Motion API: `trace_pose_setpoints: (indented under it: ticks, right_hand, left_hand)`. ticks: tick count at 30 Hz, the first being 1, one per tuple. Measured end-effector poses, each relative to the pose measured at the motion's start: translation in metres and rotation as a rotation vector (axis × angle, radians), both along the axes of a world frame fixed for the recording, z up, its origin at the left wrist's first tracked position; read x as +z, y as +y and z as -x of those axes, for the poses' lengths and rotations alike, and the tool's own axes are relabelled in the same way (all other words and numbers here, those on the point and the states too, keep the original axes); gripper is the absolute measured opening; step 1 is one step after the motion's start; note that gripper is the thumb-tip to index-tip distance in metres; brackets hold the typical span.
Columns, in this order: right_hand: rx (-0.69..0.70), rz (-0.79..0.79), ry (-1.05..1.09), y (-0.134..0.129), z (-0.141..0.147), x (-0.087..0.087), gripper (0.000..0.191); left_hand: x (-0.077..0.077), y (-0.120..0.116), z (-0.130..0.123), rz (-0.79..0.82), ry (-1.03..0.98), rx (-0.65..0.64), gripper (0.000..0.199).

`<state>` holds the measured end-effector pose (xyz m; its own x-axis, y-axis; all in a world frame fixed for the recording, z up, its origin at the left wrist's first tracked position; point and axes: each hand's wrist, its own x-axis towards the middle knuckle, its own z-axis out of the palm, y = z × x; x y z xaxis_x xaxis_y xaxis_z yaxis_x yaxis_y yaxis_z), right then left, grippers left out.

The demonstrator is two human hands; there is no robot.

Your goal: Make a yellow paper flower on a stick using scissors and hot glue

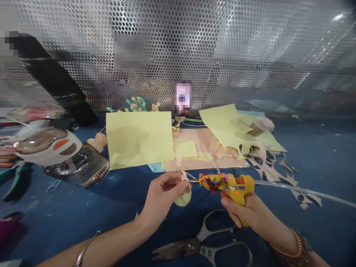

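Note:
My left hand [169,191] is closed, its thumb and fingers pinching a small pale yellow paper flower [183,198]. A round petal hangs below the fingertips and a thin pale stem rises above them. In my right hand [244,209] is a yellow hot glue gun [236,185], gripped by its handle. Colourful scraps cling to the gun's front. Its metal nozzle points left and reaches the paper beside my left fingertips; whether it touches is hard to tell. A long clear glue stick [294,190] runs out of its back.
Metal scissors [191,246] lie below my hands. Yellow paper sheets [139,139] and a pink sheet [204,133] lie behind. Cut-out paper scraps [269,163] are at right. A water bottle [78,163] and green-handled pliers [18,181] are at left. A phone [183,97] leans against the perforated metal panel [250,48].

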<state>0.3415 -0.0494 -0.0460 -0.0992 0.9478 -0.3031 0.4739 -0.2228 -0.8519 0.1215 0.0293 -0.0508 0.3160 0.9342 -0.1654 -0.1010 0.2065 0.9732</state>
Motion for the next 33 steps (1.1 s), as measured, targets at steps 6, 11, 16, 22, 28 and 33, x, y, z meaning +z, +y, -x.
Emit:
trace_pose_setpoints:
  ticks: [6, 11, 16, 22, 28, 33]
  right_hand:
    - [-0.002, -0.040, -0.045, 0.000, -0.002, -0.002, 0.056]
    - [-0.103, -0.052, -0.043, 0.001, -0.011, 0.012, 0.040]
    - [-0.206, -0.017, -0.022, -0.020, -0.031, 0.027, 0.059]
    - [-0.384, 0.171, -0.133, -0.051, -0.063, 0.005, 0.061]
    - [-0.479, 0.139, -0.255, -0.051, -0.084, -0.009, 0.050]
    - [-0.320, 0.048, -0.306, -0.041, -0.101, -0.001, 0.049]
  left_hand:
    - [0.000, -0.001, 0.000, -0.010, 0.002, -0.002, 0.014]
    - [0.002, -0.002, 0.000, 0.001, -0.016, -0.004, 0.014]
    - [0.004, -0.002, -0.001, 0.032, -0.053, 0.012, 0.014]
    - [0.006, -0.004, -0.002, 0.019, -0.060, 0.013, 0.013]
    - [0.007, -0.003, -0.002, 0.008, -0.056, 0.021, 0.014]
    - [0.005, -0.003, -0.002, 0.008, -0.069, 0.039, 0.016]
